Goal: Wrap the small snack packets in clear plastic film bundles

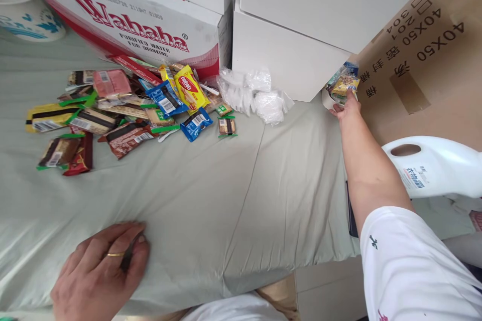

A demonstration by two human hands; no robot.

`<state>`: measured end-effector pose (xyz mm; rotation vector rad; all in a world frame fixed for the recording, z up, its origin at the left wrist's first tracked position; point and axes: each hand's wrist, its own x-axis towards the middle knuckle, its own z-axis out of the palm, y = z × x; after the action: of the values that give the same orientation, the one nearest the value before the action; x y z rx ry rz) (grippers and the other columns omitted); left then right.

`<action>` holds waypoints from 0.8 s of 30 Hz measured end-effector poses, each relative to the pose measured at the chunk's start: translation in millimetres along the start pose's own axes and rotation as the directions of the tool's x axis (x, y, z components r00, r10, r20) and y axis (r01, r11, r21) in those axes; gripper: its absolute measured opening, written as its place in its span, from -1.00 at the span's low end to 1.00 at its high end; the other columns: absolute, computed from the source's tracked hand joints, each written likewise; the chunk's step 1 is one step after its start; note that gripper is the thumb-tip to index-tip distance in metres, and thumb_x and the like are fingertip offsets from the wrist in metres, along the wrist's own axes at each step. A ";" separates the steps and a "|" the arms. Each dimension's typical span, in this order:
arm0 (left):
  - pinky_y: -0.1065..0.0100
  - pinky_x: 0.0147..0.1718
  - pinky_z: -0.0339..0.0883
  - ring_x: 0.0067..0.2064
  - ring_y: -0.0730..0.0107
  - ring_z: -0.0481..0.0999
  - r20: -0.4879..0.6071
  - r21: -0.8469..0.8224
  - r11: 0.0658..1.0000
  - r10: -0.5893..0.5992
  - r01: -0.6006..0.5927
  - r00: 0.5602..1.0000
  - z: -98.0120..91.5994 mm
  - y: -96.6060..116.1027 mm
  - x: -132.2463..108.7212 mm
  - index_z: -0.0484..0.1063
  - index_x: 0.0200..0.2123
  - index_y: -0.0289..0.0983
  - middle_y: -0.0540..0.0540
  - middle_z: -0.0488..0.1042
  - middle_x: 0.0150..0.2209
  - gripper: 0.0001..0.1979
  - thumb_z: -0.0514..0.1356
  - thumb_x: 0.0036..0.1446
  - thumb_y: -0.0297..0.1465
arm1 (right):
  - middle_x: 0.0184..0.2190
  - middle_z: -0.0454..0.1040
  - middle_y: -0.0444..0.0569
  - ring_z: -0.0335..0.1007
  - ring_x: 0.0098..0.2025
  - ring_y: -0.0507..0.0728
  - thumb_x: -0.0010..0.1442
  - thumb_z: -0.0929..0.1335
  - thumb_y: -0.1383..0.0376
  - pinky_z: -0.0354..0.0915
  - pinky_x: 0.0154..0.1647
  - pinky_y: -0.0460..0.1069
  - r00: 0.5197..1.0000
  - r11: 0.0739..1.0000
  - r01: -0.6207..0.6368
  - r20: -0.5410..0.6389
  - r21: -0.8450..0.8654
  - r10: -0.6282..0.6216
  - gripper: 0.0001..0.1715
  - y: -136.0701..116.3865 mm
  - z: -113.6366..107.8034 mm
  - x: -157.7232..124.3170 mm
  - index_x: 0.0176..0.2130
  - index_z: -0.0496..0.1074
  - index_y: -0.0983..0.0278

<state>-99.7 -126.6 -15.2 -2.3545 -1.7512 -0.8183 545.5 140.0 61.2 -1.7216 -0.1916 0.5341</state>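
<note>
My right hand point(347, 108) reaches to the far right corner of the cloth, its fingers closed on a small yellow snack packet point(345, 86). Below and behind that packet are a pale round rim and other wrappers, partly hidden by the hand. My left hand point(103, 271) rests on the green cloth at the lower left, fingers curled and thumb pressed in. A dark strip shows between thumb and fingers, but I cannot tell whether it is a thing or shadow. Several wrapped snacks point(128, 139) lie in a loose heap beyond the left hand, with a yellow wafer packet point(190, 89) on top.
Clear plastic-wrapped white pieces point(259, 94) lie beside the heap. Behind stand a Wahaha water carton point(143, 25), a white cabinet point(289, 35) and a brown cardboard box point(433, 70). A white detergent bottle point(433, 163) lies by my right forearm. A patterned paper tub point(32, 17) stands at upper left.
</note>
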 end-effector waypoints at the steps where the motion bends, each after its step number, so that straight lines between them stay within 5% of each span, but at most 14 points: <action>1: 0.01 -0.19 0.45 -0.20 -0.04 0.55 0.000 0.007 1.000 0.005 -0.005 1.000 0.0 0.3 0.3 0.41 0.10 0.17 -0.09 0.59 -0.17 -0.57 0.19 0.17 -0.33 | 0.21 0.28 0.24 0.52 0.08 0.13 0.39 0.24 0.02 0.42 -0.13 0.18 1.000 1.000 0.002 0.003 -0.007 -0.002 -0.44 -2.7 2.5 0.8 0.17 0.26 0.36; 8: 0.03 -0.21 0.43 -0.22 -0.02 0.54 -0.008 0.028 0.999 -0.014 0.015 1.000 -1.1 5.4 3.9 0.40 0.10 0.21 -0.06 0.58 -0.19 -0.57 0.17 0.19 -0.32 | 0.10 0.36 0.19 0.51 0.02 0.09 0.30 0.23 -0.07 0.36 -0.07 0.30 1.000 0.998 0.005 -0.020 -0.060 -0.006 -0.48 -11.6 12.6 4.0 -0.17 0.29 0.36; 12: 0.05 -0.22 0.43 -0.22 -0.01 0.54 -0.018 0.025 1.000 0.010 -0.009 1.000 -0.2 4.3 4.0 0.45 -0.02 0.08 -0.08 0.58 -0.20 -0.71 0.17 0.19 -0.33 | 0.04 0.39 0.16 0.51 -0.08 0.03 0.26 0.15 -0.20 0.39 -0.09 0.30 1.000 0.996 -0.001 -0.018 -0.089 0.000 -0.34 -3.5 5.8 -11.4 -0.20 0.29 0.34; 16: 0.11 -0.23 0.44 -0.23 0.06 0.55 -0.036 0.045 0.998 0.052 -0.051 0.998 0.4 1.8 3.2 0.45 -0.10 -0.03 -0.08 0.59 -0.19 -0.81 0.19 0.21 -0.34 | -0.16 0.49 0.04 0.46 -0.31 -0.04 0.34 0.27 -0.07 0.48 -0.22 0.08 0.999 0.989 0.024 0.047 -0.143 -0.017 -0.54 27.9 -7.3 -53.6 -0.20 0.33 0.30; 20: 0.14 -0.21 0.44 -0.19 0.07 0.58 -0.036 0.059 0.994 0.094 -0.092 0.995 -1.8 0.9 2.1 0.47 -0.11 -0.14 -0.13 0.61 -0.17 -0.83 0.22 0.21 -0.39 | -0.39 0.52 -0.09 0.31 -0.50 -0.07 0.23 0.40 0.24 0.35 -0.44 -0.17 0.963 0.965 0.141 0.255 -0.221 -0.082 -0.87 79.7 -20.0 -115.5 -0.28 0.45 0.28; 24: 0.15 -0.13 0.42 -0.14 0.07 0.60 0.033 0.045 0.995 0.091 -0.092 0.995 -4.2 -0.3 0.1 0.51 -0.12 -0.21 -0.19 0.62 -0.14 -0.86 0.22 0.25 -0.44 | -0.40 0.54 -0.08 0.32 -0.50 -0.03 0.15 0.42 0.23 0.32 -0.47 -0.14 0.908 0.895 0.313 0.375 -0.317 -0.185 -0.81 110.6 -29.9 -154.4 -0.24 0.55 0.28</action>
<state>-101.5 -128.0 -11.7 -2.4095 -1.6405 -0.7246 405.4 25.3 -3.4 -1.9212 -0.7988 0.6232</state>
